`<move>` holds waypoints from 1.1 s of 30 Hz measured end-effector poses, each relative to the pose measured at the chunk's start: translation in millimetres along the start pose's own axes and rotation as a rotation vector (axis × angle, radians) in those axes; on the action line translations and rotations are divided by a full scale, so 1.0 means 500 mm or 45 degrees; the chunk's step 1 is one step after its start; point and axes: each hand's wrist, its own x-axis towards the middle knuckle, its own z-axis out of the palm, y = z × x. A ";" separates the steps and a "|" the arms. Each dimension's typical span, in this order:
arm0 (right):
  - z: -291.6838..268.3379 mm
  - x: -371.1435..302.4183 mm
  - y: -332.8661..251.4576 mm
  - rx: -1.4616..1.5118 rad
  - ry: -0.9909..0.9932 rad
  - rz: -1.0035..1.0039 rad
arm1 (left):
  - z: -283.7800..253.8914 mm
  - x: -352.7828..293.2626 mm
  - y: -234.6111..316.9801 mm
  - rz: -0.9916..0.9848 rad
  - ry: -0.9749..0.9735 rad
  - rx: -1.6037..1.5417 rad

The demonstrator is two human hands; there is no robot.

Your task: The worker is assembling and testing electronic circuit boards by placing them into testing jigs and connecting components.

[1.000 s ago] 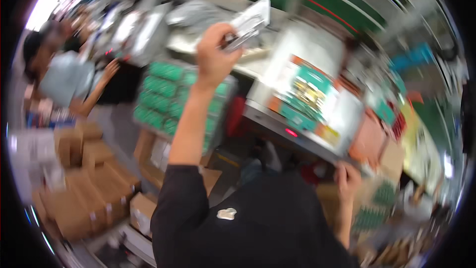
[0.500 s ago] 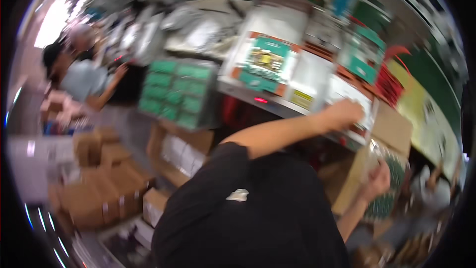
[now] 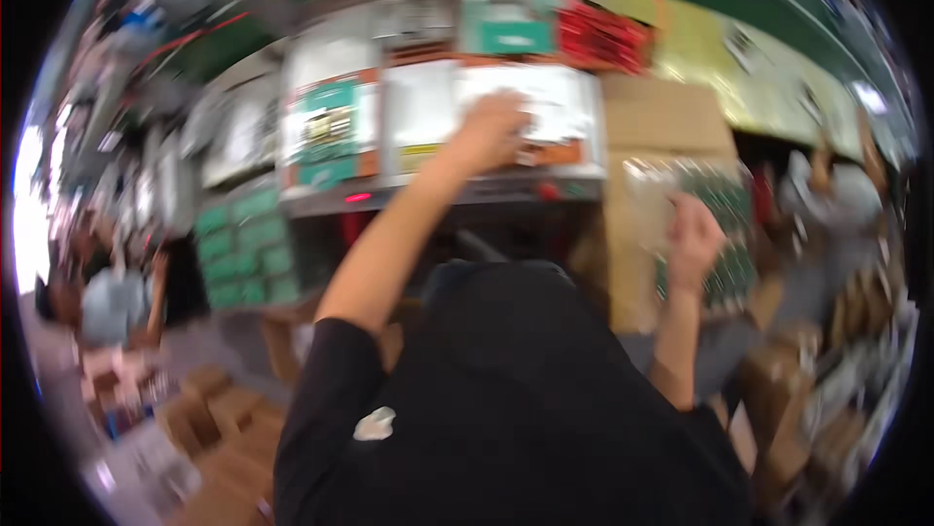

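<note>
My left hand (image 3: 494,133) is over a white work surface (image 3: 559,103) with small dark marks or parts on it; its fingers are curled, and blur hides what they may hold. Low on the right, my right hand (image 3: 697,239) is closed, fingertips together, in front of a clear plastic bag of green circuit boards (image 3: 725,278). Whatever is in that hand is too small or blurred to name. The bag sits by an open cardboard box (image 3: 666,112). Left of my left hand lies a green circuit board (image 3: 329,127) on an orange-edged white base.
Red wires (image 3: 605,36) are heaped behind the box, beside another green board (image 3: 508,5). Stacked green blocks (image 3: 243,249) stand at the left. Cardboard boxes (image 3: 229,419) sit lower left. Other people are at work on the far left (image 3: 117,302) and far right (image 3: 842,190).
My view has swung to the right, so the bench appears more squarely ahead. My left hand remains over the white surface, and my right hand is still by the bagged boards.
</note>
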 end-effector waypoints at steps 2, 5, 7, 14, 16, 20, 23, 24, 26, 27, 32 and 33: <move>-0.020 -0.024 0.000 0.167 -0.008 -0.008 | -0.016 -0.036 0.043 -0.274 -0.137 0.126; -0.037 -0.051 -0.005 0.238 0.083 0.076 | -0.033 -0.025 0.053 -0.184 -0.210 0.069; -0.049 -0.063 -0.014 0.213 0.138 0.135 | -0.040 -0.024 0.057 -0.157 -0.206 0.115; -0.133 -0.075 0.030 -0.421 0.335 0.046 | -0.103 0.003 0.030 0.091 -0.065 0.306; -0.159 -0.067 0.068 -0.482 0.403 0.118 | -0.089 0.001 0.026 0.032 -0.160 0.313; -0.121 -0.060 0.167 -0.747 0.345 0.099 | -0.098 0.002 0.017 -0.146 -0.336 0.366; -0.078 -0.040 0.233 -1.028 0.136 0.144 | -0.083 0.010 0.005 -0.140 -0.352 0.350; -0.070 -0.040 0.277 -1.249 0.054 0.157 | -0.079 0.006 -0.010 -0.088 -0.320 0.332; -0.065 -0.031 0.305 -1.493 -0.101 0.206 | -0.068 0.010 0.004 -0.115 -0.255 0.175; -0.075 -0.032 0.310 -1.455 -0.104 0.234 | -0.061 0.010 0.000 -0.052 -0.203 0.103; -0.122 -0.023 0.315 -1.269 0.073 0.054 | -0.076 -0.039 0.037 -0.358 0.237 -0.091; -0.123 -0.022 0.309 -1.294 0.070 0.022 | -0.080 -0.047 0.035 -0.377 0.248 -0.084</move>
